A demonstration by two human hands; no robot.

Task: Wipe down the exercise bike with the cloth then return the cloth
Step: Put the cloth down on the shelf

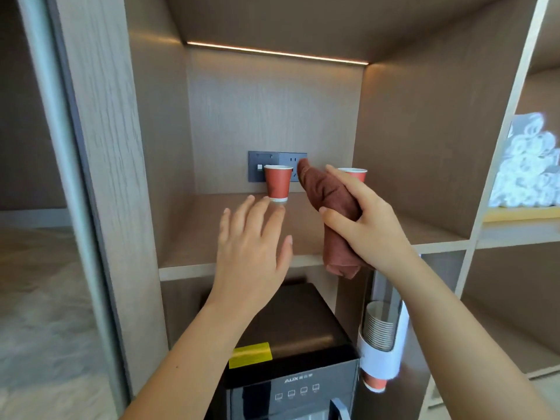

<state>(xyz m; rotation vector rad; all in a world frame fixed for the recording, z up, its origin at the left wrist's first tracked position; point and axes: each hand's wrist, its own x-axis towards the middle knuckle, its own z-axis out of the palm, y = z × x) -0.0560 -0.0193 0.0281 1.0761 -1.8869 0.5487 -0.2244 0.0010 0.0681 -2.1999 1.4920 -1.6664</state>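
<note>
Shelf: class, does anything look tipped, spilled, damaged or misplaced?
Nothing stands out. The left red cup and right red cup stand upright on the shelf, no spill shows, and the right hand grips the rolled brown cloth.

wood shelving unit (pixel 418 140) | lit ceiling strip (pixel 275 53) | grey wall socket (pixel 257 165) | glass door (pixel 45 207)

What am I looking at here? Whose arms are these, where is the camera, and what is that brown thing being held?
This is no robot: one camera worn on a person's head looks forward and down, so the arms are that person's own. The right hand grips a rolled brown cloth above a wooden shelf. The left hand is open and holds nothing, its fingers near a red cup on the shelf. A second cup stands behind the right hand. Below sits a black water dispenser; white towels lie in the compartment to the right.
</note>
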